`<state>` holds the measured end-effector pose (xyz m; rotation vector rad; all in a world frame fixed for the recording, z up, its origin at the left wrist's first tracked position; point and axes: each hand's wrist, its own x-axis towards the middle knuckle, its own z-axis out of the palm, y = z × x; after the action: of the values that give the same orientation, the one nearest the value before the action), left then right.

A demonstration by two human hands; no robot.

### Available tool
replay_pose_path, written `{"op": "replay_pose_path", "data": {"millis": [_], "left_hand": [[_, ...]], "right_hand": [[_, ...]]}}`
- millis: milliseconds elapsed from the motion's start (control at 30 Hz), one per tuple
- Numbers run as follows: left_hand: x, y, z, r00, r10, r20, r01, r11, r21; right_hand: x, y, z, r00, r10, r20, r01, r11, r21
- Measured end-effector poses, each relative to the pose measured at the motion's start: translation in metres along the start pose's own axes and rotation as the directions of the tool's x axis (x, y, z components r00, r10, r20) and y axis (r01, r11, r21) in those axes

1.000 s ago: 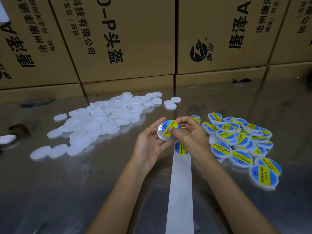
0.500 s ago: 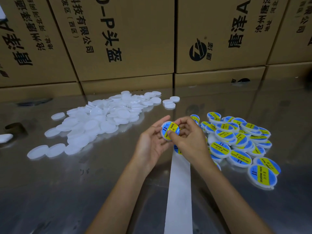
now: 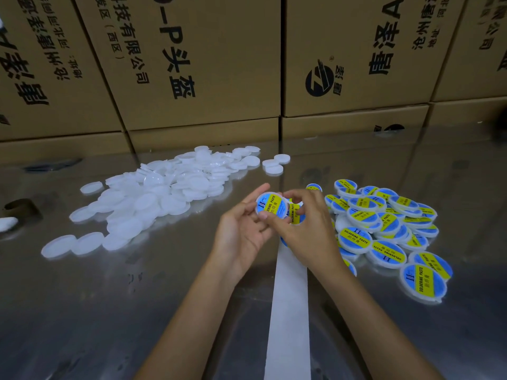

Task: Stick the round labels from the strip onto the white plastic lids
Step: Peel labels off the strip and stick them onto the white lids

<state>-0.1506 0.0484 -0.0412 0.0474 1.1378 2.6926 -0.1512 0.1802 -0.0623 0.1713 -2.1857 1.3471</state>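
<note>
Lids are what the work turns on, and one white plastic lid (image 3: 271, 207) is held up above the metal table (image 3: 142, 303), between the two heaps. It is cradled on the fingers of the left hand (image 3: 242, 237), which curl up behind it, and its blue and yellow round label (image 3: 274, 204) already faces the camera. The right hand (image 3: 304, 229) is closed on the lid's near edge, thumb on the face and fingers arched over the far rim.

The step in hand is judged to be the pressing down of the label. It is done well if the lid is backed firmly from behind while the thumb is drawn from the centre outward, so that no bubble or lifted edge is left. An even white margin should be checked all round the rim before release.

A second label (image 3: 295, 213) is seen just behind the right thumb; whether it sits on the strip or on another lid cannot be told. The backing strip (image 3: 288, 311) runs toward the viewer beneath the hands. Bare lids (image 3: 153, 198) are heaped to the left, finished lids (image 3: 384, 229) to the right, where this one is best laid face up.
</note>
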Motion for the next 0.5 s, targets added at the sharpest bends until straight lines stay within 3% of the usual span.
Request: {"op": "replay_pose_path", "data": {"millis": [233, 367, 500], "left_hand": [[-0.005, -0.003, 0.005, 0.995, -0.037, 0.095, 0.028, 0.995, 0.099], [-0.004, -0.006, 0.003, 0.991, 0.002, 0.131, -0.036, 0.965, 0.261], [-0.005, -0.004, -0.001, 0.985, 0.022, 0.169, -0.102, 0.873, 0.478]], "right_hand": [[0.003, 0.004, -0.003, 0.990, -0.070, -0.125, 0.077, 0.996, 0.052], [0.006, 0.008, -0.004, 0.979, -0.056, -0.194, 0.074, 0.993, 0.087], [0.007, 0.011, -0.005, 0.979, -0.030, -0.203, 0.057, 0.990, 0.127]]}}
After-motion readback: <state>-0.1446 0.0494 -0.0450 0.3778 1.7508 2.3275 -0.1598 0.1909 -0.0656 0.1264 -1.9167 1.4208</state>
